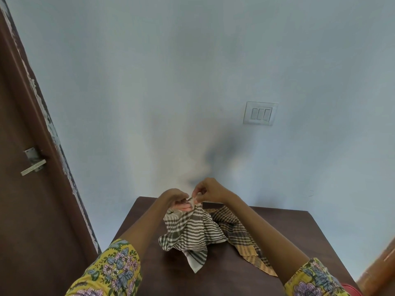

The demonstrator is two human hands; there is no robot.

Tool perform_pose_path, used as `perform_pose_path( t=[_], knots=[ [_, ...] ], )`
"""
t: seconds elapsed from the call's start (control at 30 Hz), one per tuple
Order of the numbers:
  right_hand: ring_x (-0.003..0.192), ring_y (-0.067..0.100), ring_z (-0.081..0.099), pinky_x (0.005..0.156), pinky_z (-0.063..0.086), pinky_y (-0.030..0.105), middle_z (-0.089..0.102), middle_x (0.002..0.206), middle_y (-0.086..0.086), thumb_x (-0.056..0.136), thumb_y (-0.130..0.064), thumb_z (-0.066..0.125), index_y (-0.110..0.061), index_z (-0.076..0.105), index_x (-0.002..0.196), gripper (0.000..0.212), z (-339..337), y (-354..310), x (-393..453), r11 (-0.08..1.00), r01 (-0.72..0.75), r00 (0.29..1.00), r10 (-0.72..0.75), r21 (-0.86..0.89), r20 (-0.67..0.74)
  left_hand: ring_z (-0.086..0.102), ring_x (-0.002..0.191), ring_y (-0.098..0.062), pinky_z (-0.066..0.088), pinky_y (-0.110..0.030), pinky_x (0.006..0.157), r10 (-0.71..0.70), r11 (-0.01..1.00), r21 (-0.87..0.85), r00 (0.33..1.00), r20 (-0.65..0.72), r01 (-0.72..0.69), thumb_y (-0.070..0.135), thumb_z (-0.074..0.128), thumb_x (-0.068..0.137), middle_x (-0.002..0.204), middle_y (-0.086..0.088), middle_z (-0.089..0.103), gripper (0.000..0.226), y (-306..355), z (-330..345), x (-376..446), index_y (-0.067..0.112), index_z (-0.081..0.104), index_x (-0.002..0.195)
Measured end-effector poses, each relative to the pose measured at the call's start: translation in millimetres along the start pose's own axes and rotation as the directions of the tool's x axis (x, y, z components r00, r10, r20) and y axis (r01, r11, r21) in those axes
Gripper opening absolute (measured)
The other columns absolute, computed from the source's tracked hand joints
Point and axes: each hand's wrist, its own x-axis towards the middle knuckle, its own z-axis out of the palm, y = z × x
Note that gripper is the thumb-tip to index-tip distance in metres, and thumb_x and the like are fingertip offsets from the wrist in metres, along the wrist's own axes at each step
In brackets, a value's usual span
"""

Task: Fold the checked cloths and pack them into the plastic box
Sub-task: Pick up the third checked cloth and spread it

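Two hands worked over a dark brown table (149, 259), and two checked cloths were in sight. The left hand (176, 199) and the right hand (210, 190) met almost fingertip to fingertip at the far edge of the table, both pinching the top of one cloth: the green-and-white checked cloth (192, 233), which hung down from the fingers in loose folds, its lower corners trailing onto the tabletop toward 6 o'clock. The left fingers were curled round the gathered edge, palm turned up; the right fingers were bent down and nipped the same edge from the 1 o'clock side. The second cloth, a brown-and-orange checked cloth (241, 236), lay unfolded on the table at 3 o'clock from the first, partly under it, one long corner stretching toward 5 o'clock beneath the right forearm. Two yellow floral sleeves (115, 270) showed at the bottom. On the pale blue wall (149, 82) sat one switch plate (260, 113) at 1 o'clock from the hands; one brown door (25, 199) with one metal latch (33, 161) stood at 9 o'clock.
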Motion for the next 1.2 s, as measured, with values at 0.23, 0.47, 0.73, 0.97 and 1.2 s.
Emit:
perform_pose_path(
  t=[0.23,0.47,0.73,0.97,1.2],
  knots=[
    [0.075,0.013,0.054,0.061,0.035,0.009,0.071,0.093,0.02,0.072,-0.007,0.075,0.003,0.071,0.091,0.022,14,9,-4,0.997,-0.063,0.998,0.062,-0.04,-0.024,0.06,0.031,-0.012,0.048,-0.014,0.036,0.075,0.992,-0.103,0.997,-0.018,-0.077,0.017,0.043,0.1,0.043,-0.014,0.063,0.038,6,0,-7,-0.005,0.053,0.071],
    [0.069,0.014,0.051,0.061,0.035,0.015,0.068,0.081,0.017,0.076,-0.006,0.072,0.003,0.07,0.086,0.013,-10,-4,-4,0.998,0.015,0.997,-0.019,-0.053,-0.081,0.069,0.096,-0.02,0.056,-0.019,0.068,-0.136,0.916,0.383,0.99,0.017,0.12,0.024,0.033,0.103,0.121,-0.013,0.064,0.044,-10,1,-1,-0.012,0.05,0.124],
    [0.102,0.027,0.06,0.086,0.042,0.027,0.068,0.107,0.016,0.084,0.002,0.054,0.0,0.07,0.1,0.023,-35,12,-13,0.958,-0.126,0.99,0.106,-0.257,-0.09,0.061,0.114,-0.027,0.048,-0.032,0.093,0.396,0.69,0.718,0.781,-0.484,0.094,0.009,0.042,0.092,0.122,-0.013,0.062,0.032,-34,-48,2,0.003,0.06,0.118],
    [0.087,0.027,0.064,0.067,0.034,0.011,0.072,0.093,0.017,0.075,0.012,0.052,-0.001,0.074,0.089,0.029,-42,7,-18,0.983,-0.065,0.992,0.045,-0.171,-0.118,0.062,0.089,-0.023,0.052,-0.033,0.073,0.323,0.853,0.482,0.928,-0.188,-0.2,0.012,0.061,0.086,0.095,-0.011,0.064,0.009,-19,-54,1,0.007,0.068,0.088],
    [0.082,0.03,0.063,0.07,0.043,0.018,0.07,0.089,0.019,0.077,0.014,0.05,-0.003,0.075,0.087,0.032,-42,-9,-10,0.991,0.007,0.981,-0.033,-0.132,-0.191,0.057,0.117,-0.033,0.05,-0.032,0.085,0.339,0.737,0.603,0.939,0.059,-0.304,0.004,0.059,0.085,0.111,-0.012,0.063,0.036,-40,5,21,0.003,0.06,0.121]
  ],
)
